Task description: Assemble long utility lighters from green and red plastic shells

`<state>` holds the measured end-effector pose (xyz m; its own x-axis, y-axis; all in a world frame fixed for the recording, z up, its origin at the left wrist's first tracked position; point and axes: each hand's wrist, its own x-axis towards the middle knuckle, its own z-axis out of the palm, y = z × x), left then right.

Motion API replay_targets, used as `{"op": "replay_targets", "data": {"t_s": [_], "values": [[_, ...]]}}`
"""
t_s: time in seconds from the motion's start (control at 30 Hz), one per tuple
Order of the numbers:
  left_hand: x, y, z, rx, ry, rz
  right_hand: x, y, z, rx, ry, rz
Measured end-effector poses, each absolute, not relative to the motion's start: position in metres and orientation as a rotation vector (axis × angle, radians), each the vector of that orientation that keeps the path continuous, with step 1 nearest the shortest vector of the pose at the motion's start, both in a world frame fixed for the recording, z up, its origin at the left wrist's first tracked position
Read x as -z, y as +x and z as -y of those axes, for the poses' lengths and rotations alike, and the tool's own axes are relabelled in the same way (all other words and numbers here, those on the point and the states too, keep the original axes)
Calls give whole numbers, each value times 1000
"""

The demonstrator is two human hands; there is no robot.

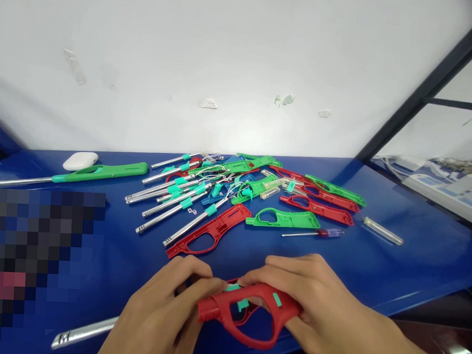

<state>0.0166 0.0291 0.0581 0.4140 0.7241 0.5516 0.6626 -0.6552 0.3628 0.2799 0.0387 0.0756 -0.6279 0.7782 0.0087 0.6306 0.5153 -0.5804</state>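
Observation:
Both my hands hold a red plastic lighter handle (249, 316) with teal parts in it, low over the near edge of the blue table (392, 267). My left hand (163, 312) is closed on its front end, fingers curled over the top. On the rear grip, my right hand (316, 306) is closed too, with fingers laid across the top. A metal tube (82, 333) sticks out to the left beneath my left hand.
A heap of red and green handle halves (285, 219), metal tubes with teal collars (176, 203) and small parts lies mid-table. A small screwdriver (315, 233), a clear vial (382, 230), an assembled green lighter (99, 172) and a white case (80, 161) lie around. A white wall stands behind.

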Motion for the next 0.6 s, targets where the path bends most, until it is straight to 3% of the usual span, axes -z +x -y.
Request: {"op": "replay_targets", "data": {"t_s": [0.6], "values": [[-59, 15, -31, -986, 2543, -1294, -73, 277, -40, -721, -1147, 2494]]}}
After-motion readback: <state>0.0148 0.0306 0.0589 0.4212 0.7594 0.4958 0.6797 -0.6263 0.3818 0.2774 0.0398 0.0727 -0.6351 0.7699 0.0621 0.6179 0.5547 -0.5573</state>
